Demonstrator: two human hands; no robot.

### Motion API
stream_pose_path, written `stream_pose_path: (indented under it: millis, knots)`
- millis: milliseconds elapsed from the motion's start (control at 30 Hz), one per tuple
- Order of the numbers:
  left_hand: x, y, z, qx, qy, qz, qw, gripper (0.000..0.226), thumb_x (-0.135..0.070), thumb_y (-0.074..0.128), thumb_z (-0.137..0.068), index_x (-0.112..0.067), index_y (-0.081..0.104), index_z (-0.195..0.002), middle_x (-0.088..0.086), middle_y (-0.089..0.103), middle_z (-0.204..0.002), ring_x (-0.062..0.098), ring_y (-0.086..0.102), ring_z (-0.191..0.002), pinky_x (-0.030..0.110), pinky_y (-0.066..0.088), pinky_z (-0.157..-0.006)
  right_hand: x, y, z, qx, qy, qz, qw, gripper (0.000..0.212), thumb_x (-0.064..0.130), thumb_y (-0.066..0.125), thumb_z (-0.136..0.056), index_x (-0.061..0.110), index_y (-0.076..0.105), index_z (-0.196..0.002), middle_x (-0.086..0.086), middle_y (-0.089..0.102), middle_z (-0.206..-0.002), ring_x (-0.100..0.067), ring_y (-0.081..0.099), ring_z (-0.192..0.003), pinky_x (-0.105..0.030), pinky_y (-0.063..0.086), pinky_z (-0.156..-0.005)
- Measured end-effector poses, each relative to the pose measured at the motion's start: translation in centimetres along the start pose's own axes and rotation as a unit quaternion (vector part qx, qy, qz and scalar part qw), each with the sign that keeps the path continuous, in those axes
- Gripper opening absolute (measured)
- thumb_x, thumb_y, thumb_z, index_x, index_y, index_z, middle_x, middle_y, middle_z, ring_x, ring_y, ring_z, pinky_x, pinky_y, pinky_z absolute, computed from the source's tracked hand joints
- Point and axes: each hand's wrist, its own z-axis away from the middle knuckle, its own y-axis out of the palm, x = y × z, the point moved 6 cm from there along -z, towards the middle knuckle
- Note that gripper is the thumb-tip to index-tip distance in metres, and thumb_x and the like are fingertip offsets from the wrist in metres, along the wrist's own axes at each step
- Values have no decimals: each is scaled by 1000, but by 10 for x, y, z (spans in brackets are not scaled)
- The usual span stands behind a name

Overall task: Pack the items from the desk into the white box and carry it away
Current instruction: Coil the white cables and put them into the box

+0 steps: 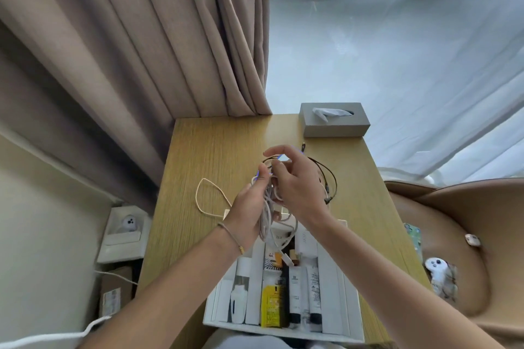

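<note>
Left of the white box [350, 303], a cream cord loop [211, 197] lies flat on the desk [198, 156]. The left hand [251, 202] is raised above the box's far end, its fingers [262, 176] curled round a bundle of white cables [268, 214] whose plug end dangles into the box. Just right of it, the right hand [297, 187] pinches the top of the same bundle, with black cables [329, 176] looped behind it. The box, at the desk's near edge, holds tubes [313, 296] and a yellow packet [272, 306]. Beyond the box sits a grey tissue box [336, 126].
</note>
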Motion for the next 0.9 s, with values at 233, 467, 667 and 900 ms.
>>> stream_pose_path:
  millis: [233,467,667,900]
  knots:
    - [16,10,6,85,22,-8,996,26,-33,50,-100,-10,62,-100,-5,67,-68,6,64,-58,17,48,-48,-24,-12,3,33,9,52,998,26,5,61,-88,24,72,-102,11,58,-61,-7,56,-49,-25,47,-50]
    - [69,-13,-4,19,-50,-141,989,18,-27,72,-90,-14,66,-78,4,59,-67,18,56,-59,31,49,-59,-64,-46,13,42,127,-18,991,25,2,62,-88,19,75,-102,-6,66,-83,-13,57,-77,-33,45,-80]
    - [136,-20,-6,13,-93,-269,959,25,-28,65,-93,-14,61,-72,6,54,-65,20,51,-59,29,44,-61,-84,-70,38,31,163,-39,985,27,-3,60,-88,19,75,-96,0,69,-79,-4,56,-66,-11,44,-60]
    - [196,-20,-18,-41,-157,-299,940,22,-21,60,-88,-16,56,-67,6,52,-65,20,46,-61,31,39,-60,-100,-84,63,37,189,-26,981,25,-5,57,-91,11,74,-98,0,70,-77,0,57,-63,-10,45,-60]
